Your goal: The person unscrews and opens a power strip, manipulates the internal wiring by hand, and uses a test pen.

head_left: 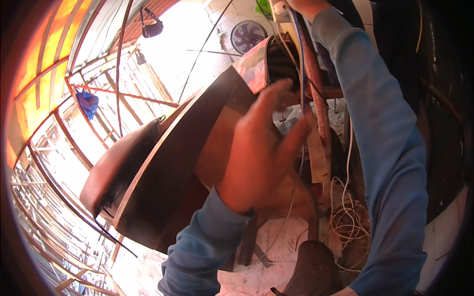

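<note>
My left hand (256, 158) is in the middle of the view, its thumb and fingers apart, slightly blurred, and nothing shows in its grasp. Close to its thumb hangs a thin grey cable (302, 84), which drops toward the floor. My right arm reaches up along the right side. Its hand (307, 7) is at the upper edge, partly cut off, by a white round fitting (281, 11) on a pale upright piece; its fingers are hidden. A reddish-brown wooden post (320, 116) stands beside the cable.
A large dark brown panel (173, 163) slants left of my left hand. Coiled pale cable (350, 219) lies on the tiled floor at lower right. A round fan (248, 37) stands beyond. At far left are a blue bag (87, 102) and wooden slats.
</note>
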`<action>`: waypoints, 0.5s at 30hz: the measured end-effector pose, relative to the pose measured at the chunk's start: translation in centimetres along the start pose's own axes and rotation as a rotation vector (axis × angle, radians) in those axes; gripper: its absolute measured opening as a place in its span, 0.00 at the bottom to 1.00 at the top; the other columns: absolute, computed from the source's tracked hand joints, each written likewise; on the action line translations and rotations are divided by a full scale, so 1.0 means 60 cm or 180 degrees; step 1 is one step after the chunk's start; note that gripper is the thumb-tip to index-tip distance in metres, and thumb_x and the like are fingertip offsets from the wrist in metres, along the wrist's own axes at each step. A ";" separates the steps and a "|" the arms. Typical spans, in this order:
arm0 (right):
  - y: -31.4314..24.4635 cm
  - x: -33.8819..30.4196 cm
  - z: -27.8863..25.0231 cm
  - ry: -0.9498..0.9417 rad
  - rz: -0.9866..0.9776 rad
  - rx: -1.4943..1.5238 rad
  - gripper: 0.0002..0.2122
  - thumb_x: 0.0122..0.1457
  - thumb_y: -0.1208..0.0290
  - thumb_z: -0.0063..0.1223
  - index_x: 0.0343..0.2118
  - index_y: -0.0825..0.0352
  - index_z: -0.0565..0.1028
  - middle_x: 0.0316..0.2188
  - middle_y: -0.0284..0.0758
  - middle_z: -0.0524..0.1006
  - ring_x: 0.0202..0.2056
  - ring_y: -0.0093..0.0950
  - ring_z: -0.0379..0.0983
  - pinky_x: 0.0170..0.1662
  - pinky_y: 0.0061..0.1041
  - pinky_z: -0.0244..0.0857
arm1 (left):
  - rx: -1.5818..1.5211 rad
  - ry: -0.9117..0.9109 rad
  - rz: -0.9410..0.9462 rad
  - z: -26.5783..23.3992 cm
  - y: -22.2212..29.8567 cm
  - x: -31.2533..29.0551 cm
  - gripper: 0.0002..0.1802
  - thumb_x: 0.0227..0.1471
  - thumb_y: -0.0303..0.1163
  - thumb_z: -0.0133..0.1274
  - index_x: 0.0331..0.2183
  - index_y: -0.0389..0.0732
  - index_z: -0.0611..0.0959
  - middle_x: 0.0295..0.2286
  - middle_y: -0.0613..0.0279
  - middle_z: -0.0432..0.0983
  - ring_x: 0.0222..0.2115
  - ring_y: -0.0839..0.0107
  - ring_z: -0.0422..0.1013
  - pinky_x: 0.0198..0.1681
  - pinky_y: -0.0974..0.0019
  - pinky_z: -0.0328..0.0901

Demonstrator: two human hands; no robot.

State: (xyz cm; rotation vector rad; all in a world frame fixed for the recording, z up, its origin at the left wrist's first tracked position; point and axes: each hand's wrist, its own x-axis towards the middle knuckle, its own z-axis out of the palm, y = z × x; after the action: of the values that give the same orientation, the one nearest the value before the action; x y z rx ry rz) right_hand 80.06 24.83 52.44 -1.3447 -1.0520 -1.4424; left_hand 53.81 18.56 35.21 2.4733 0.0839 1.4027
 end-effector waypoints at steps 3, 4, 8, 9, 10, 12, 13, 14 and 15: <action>0.016 0.001 0.014 0.0244 -0.0092 0.0122 0.06 0.57 0.71 0.49 0.30 0.64 0.77 0.31 0.41 0.76 0.32 0.42 0.77 0.36 0.41 0.72 | -0.0125 0.0216 -0.0221 0.018 -0.002 0.077 0.30 0.51 0.33 0.60 0.51 0.29 0.69 0.37 0.40 0.77 0.41 0.52 0.75 0.41 0.60 0.68; 0.005 -0.012 0.029 0.0066 0.0047 0.0132 0.06 0.57 0.70 0.49 0.29 0.64 0.77 0.31 0.41 0.76 0.31 0.43 0.77 0.36 0.41 0.72 | 0.0169 0.0238 -0.0303 0.019 -0.013 0.095 0.30 0.51 0.35 0.60 0.50 0.28 0.69 0.37 0.38 0.76 0.41 0.51 0.75 0.42 0.58 0.68; 0.026 -0.003 0.019 0.0177 -0.0212 0.0609 0.08 0.58 0.68 0.48 0.28 0.63 0.77 0.28 0.42 0.78 0.32 0.42 0.78 0.35 0.42 0.72 | 0.0780 0.0500 -0.0280 0.039 -0.045 0.196 0.33 0.52 0.43 0.58 0.48 0.25 0.68 0.39 0.31 0.74 0.41 0.44 0.74 0.43 0.52 0.67; 0.013 -0.001 0.014 0.0153 -0.0032 0.0750 0.08 0.58 0.68 0.46 0.28 0.63 0.77 0.28 0.43 0.78 0.33 0.41 0.78 0.36 0.43 0.72 | 0.0932 0.0582 -0.0270 0.037 -0.061 0.220 0.34 0.53 0.46 0.57 0.47 0.25 0.68 0.39 0.29 0.73 0.42 0.43 0.73 0.44 0.51 0.67; 0.008 0.001 0.007 0.0094 -0.0021 0.0690 0.08 0.58 0.68 0.46 0.28 0.63 0.77 0.28 0.43 0.78 0.33 0.42 0.78 0.36 0.43 0.72 | 0.0998 0.0602 -0.0255 0.042 -0.080 0.245 0.34 0.53 0.47 0.55 0.47 0.25 0.67 0.40 0.29 0.73 0.42 0.41 0.73 0.44 0.50 0.67; 0.013 0.006 0.002 -0.0034 0.0002 0.0564 0.08 0.58 0.69 0.46 0.28 0.64 0.76 0.28 0.43 0.78 0.33 0.43 0.78 0.36 0.43 0.72 | 0.1119 0.0640 -0.0234 0.058 -0.103 0.289 0.33 0.55 0.48 0.52 0.46 0.25 0.67 0.41 0.29 0.72 0.42 0.39 0.72 0.45 0.49 0.66; 0.017 0.009 0.010 0.0292 -0.0101 0.0630 0.07 0.57 0.70 0.45 0.28 0.64 0.76 0.27 0.44 0.78 0.31 0.44 0.78 0.35 0.43 0.72 | 0.0947 0.0510 -0.0463 0.061 -0.100 0.304 0.33 0.55 0.48 0.51 0.45 0.25 0.67 0.41 0.28 0.72 0.42 0.38 0.71 0.45 0.49 0.66; 0.028 0.004 0.011 0.0295 -0.0200 0.0656 0.07 0.57 0.70 0.46 0.28 0.65 0.76 0.27 0.44 0.78 0.31 0.44 0.78 0.35 0.43 0.72 | 0.0702 0.0374 -0.0697 0.071 -0.096 0.315 0.32 0.56 0.48 0.50 0.45 0.24 0.67 0.41 0.27 0.72 0.43 0.37 0.71 0.45 0.49 0.66; 0.037 -0.001 0.013 0.0300 -0.0294 0.0691 0.07 0.57 0.70 0.46 0.28 0.65 0.75 0.27 0.44 0.78 0.31 0.43 0.78 0.34 0.43 0.73 | 0.0465 0.0234 -0.0928 0.081 -0.097 0.327 0.32 0.56 0.48 0.49 0.45 0.24 0.66 0.42 0.27 0.72 0.43 0.37 0.71 0.45 0.49 0.66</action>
State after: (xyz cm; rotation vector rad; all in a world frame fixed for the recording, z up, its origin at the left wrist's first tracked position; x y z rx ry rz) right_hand 82.41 25.01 52.44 -1.0764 -1.1849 -1.3997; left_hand 68.71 26.81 47.50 2.3994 0.5578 1.4018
